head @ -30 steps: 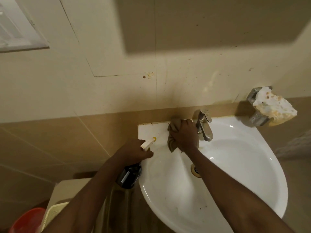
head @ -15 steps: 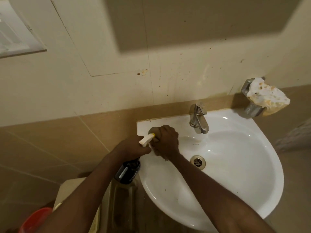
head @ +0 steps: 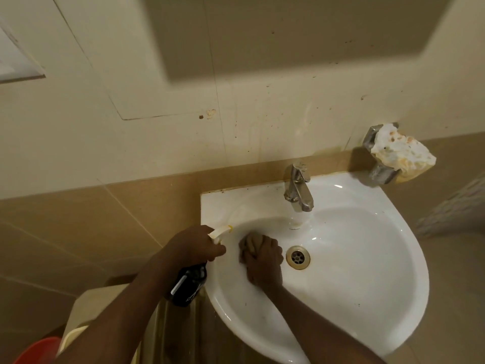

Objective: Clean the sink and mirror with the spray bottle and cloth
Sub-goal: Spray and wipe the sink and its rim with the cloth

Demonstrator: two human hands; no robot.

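Scrubbing the sink (head: 367,298) stage, judging by the scene: right hand (head: 262,261) pressing down inside the basin just left of the drain (head: 298,257), its grip curled tight round the bunched tan cloth (head: 252,244). Left hand (head: 194,245) holding the spray bottle (head: 189,285) at the basin's left rim, fingers wrapped round the trigger head, pale nozzle pointing toward the back ledge, dark body hanging outside the bowl. Specks dotting the near slope and grime lining the ledge behind the tap (head: 298,186). Probably calling next for wiping across those patches, perhaps after another spray. Mirror not in view, presumably awaiting its turn.
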